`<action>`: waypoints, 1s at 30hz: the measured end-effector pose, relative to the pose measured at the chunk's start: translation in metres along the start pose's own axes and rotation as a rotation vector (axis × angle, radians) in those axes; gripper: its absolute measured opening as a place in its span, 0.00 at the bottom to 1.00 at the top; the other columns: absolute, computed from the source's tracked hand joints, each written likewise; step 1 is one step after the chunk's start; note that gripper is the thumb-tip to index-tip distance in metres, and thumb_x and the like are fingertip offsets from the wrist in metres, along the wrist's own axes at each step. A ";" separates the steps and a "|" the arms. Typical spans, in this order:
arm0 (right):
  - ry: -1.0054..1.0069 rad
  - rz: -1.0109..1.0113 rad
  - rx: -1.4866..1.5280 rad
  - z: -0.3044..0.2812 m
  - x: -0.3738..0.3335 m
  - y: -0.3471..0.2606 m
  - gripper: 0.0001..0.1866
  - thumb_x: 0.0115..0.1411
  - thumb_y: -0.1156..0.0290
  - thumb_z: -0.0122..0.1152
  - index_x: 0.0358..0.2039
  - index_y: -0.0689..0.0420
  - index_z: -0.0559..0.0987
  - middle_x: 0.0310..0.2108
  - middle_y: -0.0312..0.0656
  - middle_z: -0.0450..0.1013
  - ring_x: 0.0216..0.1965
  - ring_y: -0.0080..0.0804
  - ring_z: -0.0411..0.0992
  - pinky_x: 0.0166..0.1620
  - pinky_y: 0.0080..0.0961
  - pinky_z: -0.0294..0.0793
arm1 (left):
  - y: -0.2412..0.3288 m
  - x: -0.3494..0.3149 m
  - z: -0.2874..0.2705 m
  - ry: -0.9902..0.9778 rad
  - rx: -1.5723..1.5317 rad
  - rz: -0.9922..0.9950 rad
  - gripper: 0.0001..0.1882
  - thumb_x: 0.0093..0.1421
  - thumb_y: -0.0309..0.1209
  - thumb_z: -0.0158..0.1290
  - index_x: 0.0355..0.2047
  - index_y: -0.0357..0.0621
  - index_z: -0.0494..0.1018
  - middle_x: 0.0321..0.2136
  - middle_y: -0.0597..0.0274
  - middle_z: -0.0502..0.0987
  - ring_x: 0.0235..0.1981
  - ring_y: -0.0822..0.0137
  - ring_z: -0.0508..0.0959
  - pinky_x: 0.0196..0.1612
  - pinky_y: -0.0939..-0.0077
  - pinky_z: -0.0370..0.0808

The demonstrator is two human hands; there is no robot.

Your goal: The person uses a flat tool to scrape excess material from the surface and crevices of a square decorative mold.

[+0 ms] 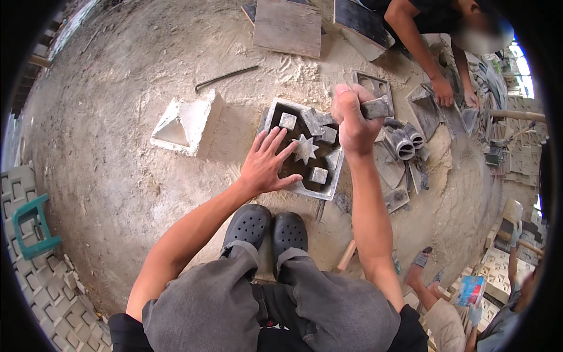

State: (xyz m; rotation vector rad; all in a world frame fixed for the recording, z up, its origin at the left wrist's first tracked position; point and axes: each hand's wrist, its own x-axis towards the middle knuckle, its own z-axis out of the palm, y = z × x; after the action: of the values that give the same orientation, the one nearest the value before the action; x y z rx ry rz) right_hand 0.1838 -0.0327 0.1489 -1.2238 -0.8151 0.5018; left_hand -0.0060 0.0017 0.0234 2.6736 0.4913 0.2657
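On the dusty ground in front of my feet lies a square grey mould. Inside it stand an eight-pointed star, a small block near the front and several other blocks. My left hand rests over the mould's left side, fingers spread, fingertips near a pale block in the back left corner. Raised above the mould's right side, my right hand is closed in a fist around a short grey bar. The fist hides the rest of the bar and part of the mould's rim.
A whitish cast block with a hollow sits left, a bent metal rod behind it. Flat boards lie at the back. Metal pipes and a wooden handle are right. Another person's hands work at back right.
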 end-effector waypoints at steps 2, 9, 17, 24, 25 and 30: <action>-0.017 -0.024 -0.031 0.002 -0.004 0.009 0.20 0.60 0.75 0.57 0.13 0.55 0.64 0.14 0.23 0.59 0.18 0.11 0.53 0.20 0.19 0.50 | 0.001 0.001 0.001 0.004 -0.002 0.000 0.43 0.54 0.65 0.50 0.64 0.54 0.63 0.65 0.47 0.58 0.69 0.50 0.53 0.70 0.53 0.44; 0.004 0.042 -0.075 -0.006 0.002 0.036 0.21 0.60 0.74 0.58 0.12 0.54 0.63 0.13 0.23 0.58 0.17 0.11 0.54 0.20 0.18 0.51 | 0.003 -0.002 0.006 0.017 -0.012 0.007 0.42 0.54 0.65 0.51 0.63 0.55 0.64 0.64 0.47 0.59 0.68 0.50 0.54 0.70 0.53 0.44; -0.129 -0.112 -0.385 -0.007 -0.006 0.080 0.19 0.59 0.75 0.58 0.12 0.58 0.65 0.13 0.26 0.61 0.17 0.12 0.56 0.20 0.20 0.55 | 0.006 0.004 0.004 0.019 -0.019 0.002 0.42 0.54 0.65 0.51 0.63 0.54 0.64 0.64 0.47 0.60 0.68 0.51 0.54 0.70 0.53 0.44; 0.023 0.001 -0.088 0.019 0.002 0.005 0.21 0.59 0.76 0.59 0.11 0.55 0.63 0.14 0.22 0.59 0.18 0.10 0.54 0.20 0.19 0.51 | -0.002 -0.001 0.002 0.016 -0.014 -0.006 0.42 0.54 0.65 0.51 0.63 0.53 0.64 0.64 0.48 0.60 0.68 0.51 0.54 0.70 0.53 0.45; 0.053 0.032 -0.017 0.015 0.002 0.007 0.21 0.59 0.75 0.60 0.12 0.55 0.63 0.14 0.22 0.59 0.18 0.10 0.54 0.20 0.19 0.50 | 0.000 0.000 0.001 0.011 -0.017 -0.005 0.42 0.54 0.65 0.51 0.63 0.53 0.64 0.64 0.48 0.60 0.68 0.51 0.54 0.70 0.53 0.45; -0.001 0.112 -0.069 -0.003 -0.011 0.085 0.20 0.59 0.75 0.58 0.11 0.55 0.64 0.13 0.24 0.59 0.17 0.11 0.55 0.19 0.20 0.50 | 0.003 0.003 0.004 0.037 -0.023 0.006 0.42 0.54 0.64 0.52 0.63 0.52 0.64 0.63 0.48 0.61 0.68 0.50 0.55 0.70 0.53 0.45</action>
State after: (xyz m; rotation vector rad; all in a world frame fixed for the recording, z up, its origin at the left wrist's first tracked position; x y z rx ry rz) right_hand 0.1867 -0.0181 0.0640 -1.3382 -0.7729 0.5691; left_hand -0.0016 -0.0015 0.0214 2.6522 0.4887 0.3212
